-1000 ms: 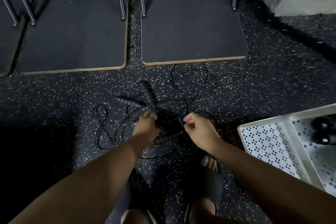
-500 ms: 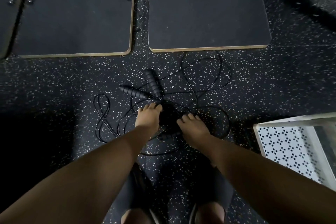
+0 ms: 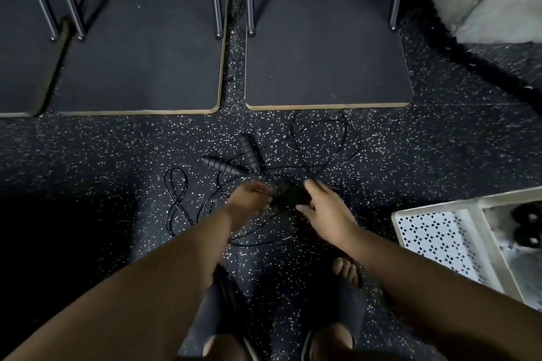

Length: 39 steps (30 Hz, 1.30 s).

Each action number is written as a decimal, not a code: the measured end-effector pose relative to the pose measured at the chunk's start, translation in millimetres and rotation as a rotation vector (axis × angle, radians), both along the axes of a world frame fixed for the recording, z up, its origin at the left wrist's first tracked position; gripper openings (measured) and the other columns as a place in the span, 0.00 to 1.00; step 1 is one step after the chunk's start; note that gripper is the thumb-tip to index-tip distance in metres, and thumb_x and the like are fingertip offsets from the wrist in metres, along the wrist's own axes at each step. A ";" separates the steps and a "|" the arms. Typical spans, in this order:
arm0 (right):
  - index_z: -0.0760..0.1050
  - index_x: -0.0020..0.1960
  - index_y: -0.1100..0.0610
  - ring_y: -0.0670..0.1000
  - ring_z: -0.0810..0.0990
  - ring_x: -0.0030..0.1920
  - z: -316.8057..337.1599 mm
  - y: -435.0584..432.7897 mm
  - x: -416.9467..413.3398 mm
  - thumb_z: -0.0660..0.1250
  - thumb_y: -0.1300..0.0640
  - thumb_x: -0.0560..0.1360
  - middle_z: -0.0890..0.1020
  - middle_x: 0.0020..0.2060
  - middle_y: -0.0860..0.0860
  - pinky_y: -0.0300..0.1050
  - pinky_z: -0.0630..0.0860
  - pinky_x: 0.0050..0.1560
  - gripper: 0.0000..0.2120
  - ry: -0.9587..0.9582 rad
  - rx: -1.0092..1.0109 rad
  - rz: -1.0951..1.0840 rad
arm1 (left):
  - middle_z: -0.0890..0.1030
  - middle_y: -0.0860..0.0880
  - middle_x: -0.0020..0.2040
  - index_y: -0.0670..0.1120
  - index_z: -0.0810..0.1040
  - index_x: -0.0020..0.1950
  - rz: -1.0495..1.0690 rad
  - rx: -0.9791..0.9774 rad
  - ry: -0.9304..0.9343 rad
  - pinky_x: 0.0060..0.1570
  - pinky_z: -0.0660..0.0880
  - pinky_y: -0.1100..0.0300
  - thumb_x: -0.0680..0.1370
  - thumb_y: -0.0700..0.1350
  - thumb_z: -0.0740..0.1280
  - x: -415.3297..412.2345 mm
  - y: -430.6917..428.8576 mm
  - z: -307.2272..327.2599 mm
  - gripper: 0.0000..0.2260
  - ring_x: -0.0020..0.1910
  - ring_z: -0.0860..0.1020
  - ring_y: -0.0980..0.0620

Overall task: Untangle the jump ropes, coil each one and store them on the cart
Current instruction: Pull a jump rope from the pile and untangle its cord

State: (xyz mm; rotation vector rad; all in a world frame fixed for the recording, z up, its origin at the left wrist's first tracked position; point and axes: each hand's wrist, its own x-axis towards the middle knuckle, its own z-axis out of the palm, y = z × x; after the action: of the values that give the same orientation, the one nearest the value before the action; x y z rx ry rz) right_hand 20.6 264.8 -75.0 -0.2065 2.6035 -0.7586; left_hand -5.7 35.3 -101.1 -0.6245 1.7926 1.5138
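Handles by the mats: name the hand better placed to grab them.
Left hand, probably. The handles lie just ahead of it and to its side, while the right hand sits farther over, toward the cart.

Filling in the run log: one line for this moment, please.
stage: untangling | left hand and right hand: on jump ropes knot, floor | two handles: free | cart: right, waiting

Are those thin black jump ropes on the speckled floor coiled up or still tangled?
Still tangled: the thin black jump ropes sprawl in loose crossing loops, both hands at the knot.
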 end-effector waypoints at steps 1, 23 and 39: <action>0.72 0.66 0.53 0.48 0.79 0.47 17.6 0.1 -2.3 0.71 0.50 0.83 0.79 0.52 0.47 0.42 0.72 0.43 0.15 0.004 -0.033 -0.040 | 0.85 0.44 0.54 0.45 0.83 0.59 -0.063 0.014 0.027 0.34 0.76 0.67 0.83 0.35 0.68 1.3 0.1 9.4 0.08 0.47 0.82 0.51; 0.76 0.56 0.58 0.51 0.82 0.38 416.5 -58.5 -23.2 0.74 0.64 0.78 0.86 0.46 0.56 0.43 0.78 0.38 0.09 0.253 -1.054 -0.415 | 0.80 0.48 0.46 0.49 0.79 0.63 -0.272 -0.331 0.368 0.26 0.69 0.67 0.88 0.51 0.63 51.9 6.8 208.1 0.09 0.35 0.73 0.55; 0.78 0.57 0.62 0.50 0.81 0.39 422.7 -72.4 -15.9 0.77 0.66 0.76 0.83 0.45 0.55 0.46 0.81 0.43 0.12 0.269 -1.445 -0.707 | 0.85 0.49 0.44 0.46 0.82 0.50 -0.136 -0.430 0.421 0.24 0.69 0.64 0.89 0.46 0.58 42.5 -27.6 283.1 0.15 0.33 0.77 0.53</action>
State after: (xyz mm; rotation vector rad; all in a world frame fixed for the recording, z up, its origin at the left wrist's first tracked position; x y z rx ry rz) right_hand 4.8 192.4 347.7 0.2579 1.7312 -2.8539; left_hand 36.7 7.8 182.0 -0.3849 2.4655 1.2358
